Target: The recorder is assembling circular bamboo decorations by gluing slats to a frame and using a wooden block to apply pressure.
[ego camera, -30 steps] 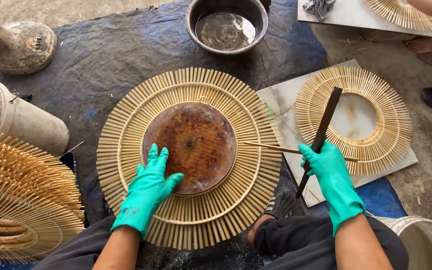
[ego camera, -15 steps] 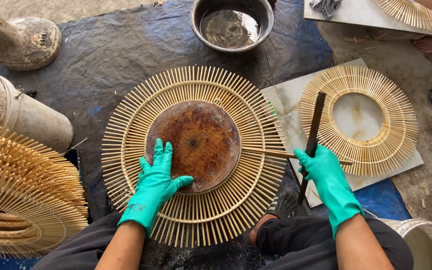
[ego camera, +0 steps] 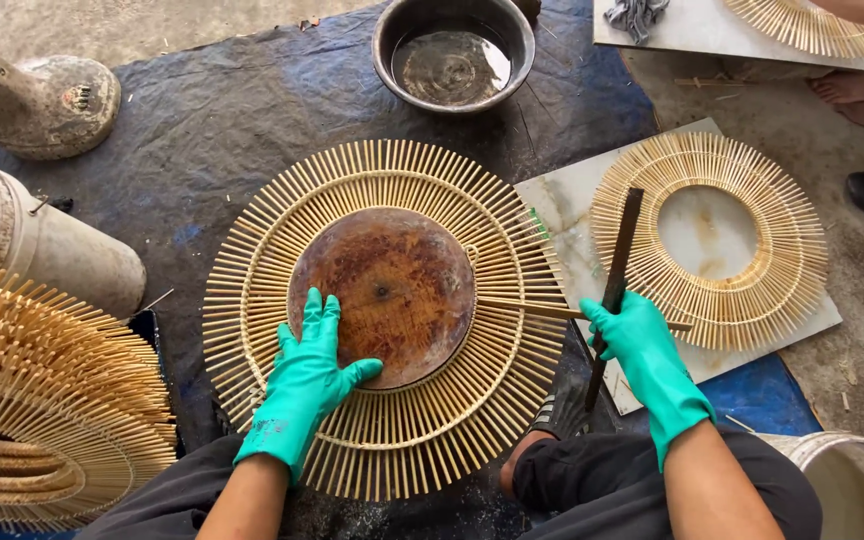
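I had the left hand (ego camera: 304, 390) spread flat on the rusty round metal disc (ego camera: 382, 295), pinning it at the centre of the big sunburst ring of bamboo sticks (ego camera: 384, 315), which lay on the dark tarp (ego camera: 212, 120). The right hand (ego camera: 644, 360), at three o'clock from the disc, was closed around a dark flat stick (ego camera: 617, 275) and one loose bamboo stick (ego camera: 532, 310) pointing in toward the disc. Doing this well, I judged, meant steady downward pressure and sliding the stick in along its neighbours. No labels or signs showed; a metal bowl (ego camera: 452, 55) sat at twelve o'clock, a white bucket (ego camera: 852, 490) at four.
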